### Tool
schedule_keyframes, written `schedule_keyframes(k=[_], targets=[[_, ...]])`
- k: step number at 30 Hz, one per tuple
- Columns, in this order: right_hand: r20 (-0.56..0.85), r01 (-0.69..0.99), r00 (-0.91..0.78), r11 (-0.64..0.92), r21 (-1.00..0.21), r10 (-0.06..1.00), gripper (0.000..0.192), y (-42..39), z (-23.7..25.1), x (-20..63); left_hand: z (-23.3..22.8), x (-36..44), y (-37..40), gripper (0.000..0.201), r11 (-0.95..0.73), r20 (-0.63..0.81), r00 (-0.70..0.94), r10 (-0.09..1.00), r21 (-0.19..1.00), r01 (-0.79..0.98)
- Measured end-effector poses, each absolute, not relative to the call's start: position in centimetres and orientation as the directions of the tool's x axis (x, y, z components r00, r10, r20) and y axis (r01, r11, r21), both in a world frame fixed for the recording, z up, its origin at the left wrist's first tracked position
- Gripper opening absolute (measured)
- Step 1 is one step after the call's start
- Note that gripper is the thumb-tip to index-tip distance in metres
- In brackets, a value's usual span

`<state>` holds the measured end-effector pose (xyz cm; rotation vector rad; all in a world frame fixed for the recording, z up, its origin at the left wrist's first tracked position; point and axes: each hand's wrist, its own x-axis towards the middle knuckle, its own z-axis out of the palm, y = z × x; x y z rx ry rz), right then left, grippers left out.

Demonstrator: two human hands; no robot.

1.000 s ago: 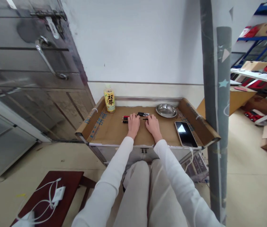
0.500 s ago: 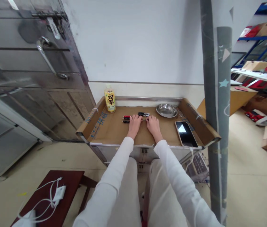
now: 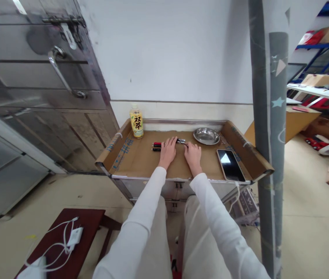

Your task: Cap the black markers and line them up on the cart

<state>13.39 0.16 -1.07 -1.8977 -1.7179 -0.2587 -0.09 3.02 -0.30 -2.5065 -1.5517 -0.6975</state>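
Your left hand [image 3: 168, 151] and right hand [image 3: 193, 153] lie flat, fingers spread, on slim markers [image 3: 156, 146] (cardboard-lined bench [image 3: 141, 161]).

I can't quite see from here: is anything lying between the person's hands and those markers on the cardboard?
Nothing visible does. The left hand lies on the red and black markers, and the right hand reaches the black marker. The metal bowl and phone sit off to the right.

We see red and black pens [image 3: 159, 146] on brown cardboard [image 3: 141, 159], a yellow-labelled bottle [image 3: 137, 123], a silver steel bowl [image 3: 206, 136], a black-screened phone [image 3: 230, 164], white sleeves [image 3: 148, 201] and a star-patterned grey roll [image 3: 272, 128].
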Motion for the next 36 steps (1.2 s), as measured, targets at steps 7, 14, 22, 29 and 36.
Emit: schedule_keyframes(k=[7,14,22,29,36], targets=[[0.565,0.951,0.202,-0.022,-0.309,0.800,0.026,0.0,-1.2,13.4,-0.5,-0.2,3.1,0.046,-0.514,0.410,0.432,0.803,0.113,0.850],[0.601,0.938,0.153,0.077,-0.339,0.784,0.028,-0.2,-1.2,13.5,-0.4,-0.2,2.9,0.039,-0.547,0.408,0.478,0.778,0.067,0.834],[0.597,0.932,0.158,0.081,-0.353,0.787,0.030,-0.1,-1.3,13.7,0.0,-0.4,2.5,0.018,-0.611,0.425,0.520,0.741,0.104,0.785],[0.567,0.933,0.130,0.094,-0.348,0.813,0.034,-0.3,-1.1,13.9,0.4,-0.8,1.8,0.028,-0.531,0.506,0.414,0.757,0.108,0.840],[0.545,0.942,0.084,0.111,-0.315,0.834,0.036,-0.3,-0.9,13.6,0.6,-0.9,1.6,0.030,-0.523,0.503,0.404,0.764,0.118,0.844]])
